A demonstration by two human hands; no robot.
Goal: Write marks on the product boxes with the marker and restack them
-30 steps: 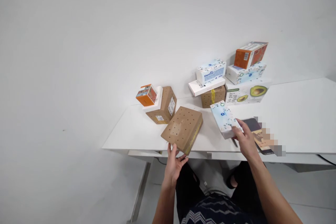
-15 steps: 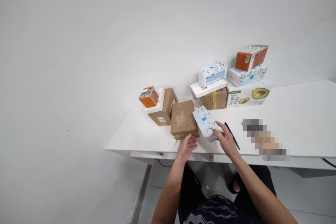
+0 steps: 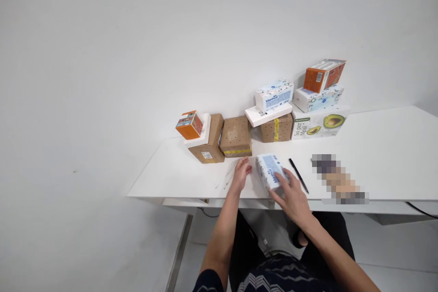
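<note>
A white and blue tissue box [image 3: 267,164] rests near the front of the white table, its printed side with blue text turned up. Over its near right end, my right hand [image 3: 292,196] grips it between thumb and fingers. My left hand [image 3: 241,174] holds nothing, its fingers loosely curved and apart, a little left of the tissue box. Just beyond that hand sits a brown spotted cardboard box [image 3: 237,134] with yellow tape along its front. Right of my right hand lies a black pen [image 3: 298,175].
On the left, a small orange box [image 3: 190,125] and a flat white box top another cardboard box [image 3: 208,153]. Against the wall, a second tissue box [image 3: 275,96] tops a stack; beside it stands an avocado-print box [image 3: 320,123] with more boxes above. A blurred patch [image 3: 338,180] covers something at right.
The cardboard box has moved back, away from my left hand. My right hand has turned the tissue box so another side faces up and brought it slightly nearer.
</note>
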